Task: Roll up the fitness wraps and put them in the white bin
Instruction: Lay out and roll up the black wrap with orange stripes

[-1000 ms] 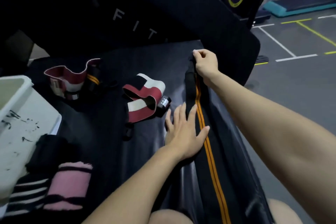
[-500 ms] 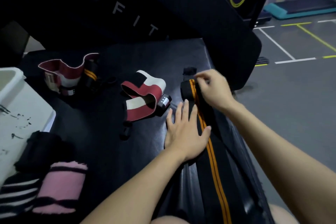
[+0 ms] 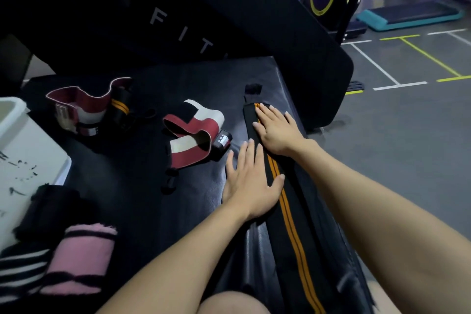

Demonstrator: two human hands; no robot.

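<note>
at the far left the white bin [image 3: 15, 120] sits on the black padded mat [image 3: 142, 186], only its corner in view. in front of it lie a black-and-white striped wrap [image 3: 20, 267] and a pink rolled wrap [image 3: 79, 257], side by side, with a dark bundle [image 3: 48, 206] just behind them. further back, a maroon-and-white wrap [image 3: 76, 107] stands in a loose curl, touching a black roll with orange stripes [image 3: 118, 109]. toward the middle another maroon-and-white wrap [image 3: 196, 132] lies half unrolled. next, the left hand [image 3: 252, 181] lies flat with straight fingers, pressing the near part of the long black wrap with orange stripes [image 3: 288, 214], which stretches along the mat's right edge. the right hand [image 3: 277, 130] lies flat as well, fingers spread, pressing that wrap's folded far end. grey gym floor [image 3: 407, 148] with painted lines fills the right.
</note>
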